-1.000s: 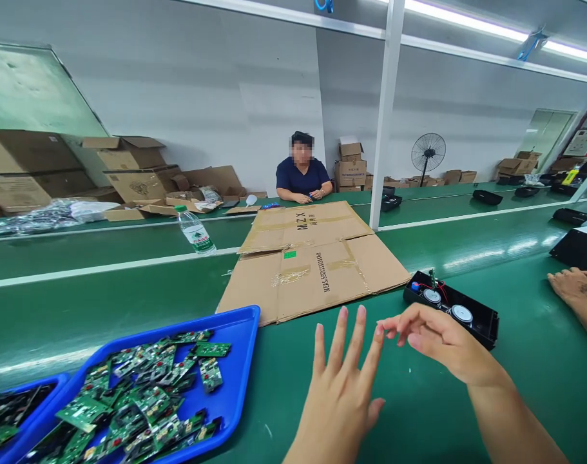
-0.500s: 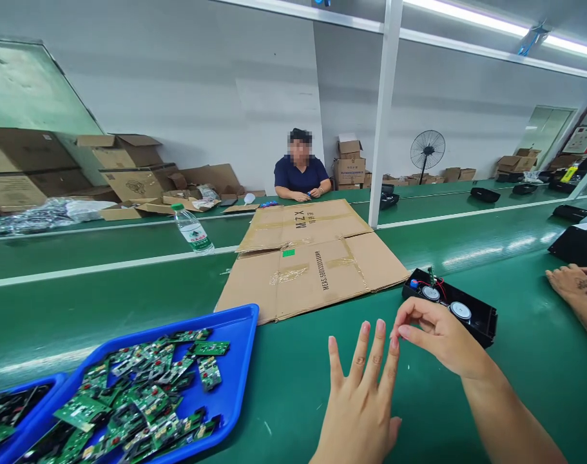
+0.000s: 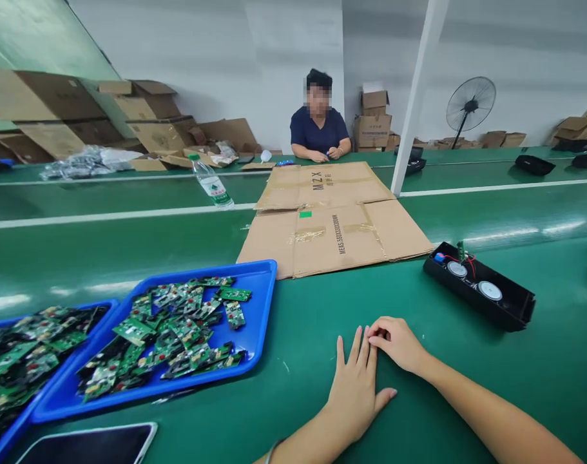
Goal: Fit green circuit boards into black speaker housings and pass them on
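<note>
My left hand (image 3: pixel 355 386) is spread above the green tabletop, palm down, fingers stretched and thumb out to the side. My right hand (image 3: pixel 397 341) has its thumb and fingertips pinched together at the tip of the left index finger. Anything small between those fingers is hidden. To the right of my hands lies an open black speaker case (image 3: pixel 479 287), with two round silver-white speakers, red wires and a small upright green circuit board in it. Left of my hands, a blue tray (image 3: pixel 261 328) holds a heap of green circuit boards (image 3: pixel 187 335).
Another blue tray of boards (image 3: pixel 37 351) and a dark-screened tablet or phone (image 3: pixel 90 444) are at lower left. Flattened cardboard (image 3: pixel 317 248) spans the middle, near a water bottle (image 3: pixel 211 183) and a white post (image 3: pixel 419 96). A person (image 3: pixel 319 125) sits opposite.
The view has tilted down and shifted, bringing the phone or tablet into sight and taking the co-worker's hands on the right out. Both my hands sit lower; the right still touches the left's fingertip.
</note>
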Demonstrator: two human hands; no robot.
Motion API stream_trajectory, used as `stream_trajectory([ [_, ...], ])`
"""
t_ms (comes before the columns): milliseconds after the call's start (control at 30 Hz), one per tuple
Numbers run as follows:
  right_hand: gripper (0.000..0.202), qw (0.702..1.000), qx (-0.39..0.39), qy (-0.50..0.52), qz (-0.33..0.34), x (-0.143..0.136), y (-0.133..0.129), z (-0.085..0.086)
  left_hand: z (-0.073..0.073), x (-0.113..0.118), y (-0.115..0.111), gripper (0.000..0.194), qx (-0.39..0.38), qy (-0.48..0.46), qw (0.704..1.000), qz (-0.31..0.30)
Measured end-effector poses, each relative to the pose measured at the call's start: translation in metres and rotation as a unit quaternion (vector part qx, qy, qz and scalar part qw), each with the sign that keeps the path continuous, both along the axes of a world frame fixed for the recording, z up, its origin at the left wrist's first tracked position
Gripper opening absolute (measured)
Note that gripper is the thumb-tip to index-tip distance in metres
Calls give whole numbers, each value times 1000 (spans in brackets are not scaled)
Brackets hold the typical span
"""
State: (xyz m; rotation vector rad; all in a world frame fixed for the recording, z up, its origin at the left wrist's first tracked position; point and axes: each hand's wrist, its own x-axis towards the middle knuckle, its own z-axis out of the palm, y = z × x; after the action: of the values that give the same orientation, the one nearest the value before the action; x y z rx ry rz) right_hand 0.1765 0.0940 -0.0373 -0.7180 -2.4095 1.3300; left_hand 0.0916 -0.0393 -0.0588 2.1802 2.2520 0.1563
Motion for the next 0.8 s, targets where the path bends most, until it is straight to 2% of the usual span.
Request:
stream_trajectory([
  [233,14,1000,-10,-2,6,2,10,0,9,-1,1,79,-15,-63,998,7],
  [400,17,1000,-2,0,3,3,16,-5,9,-2,1,76,-10,-58,998,7],
  [600,22,1000,22,10,-15,4,13,-3,13,-3,0,75,-8,-64,998,6],
  [667,26,1000,22,6,3,4,12,-2,17,-7,0,73,-14,-74,997,-28],
  [800,23,999,4,-2,52,5,12,2,28,-16,-1,68,-44,-117,983,-136],
])
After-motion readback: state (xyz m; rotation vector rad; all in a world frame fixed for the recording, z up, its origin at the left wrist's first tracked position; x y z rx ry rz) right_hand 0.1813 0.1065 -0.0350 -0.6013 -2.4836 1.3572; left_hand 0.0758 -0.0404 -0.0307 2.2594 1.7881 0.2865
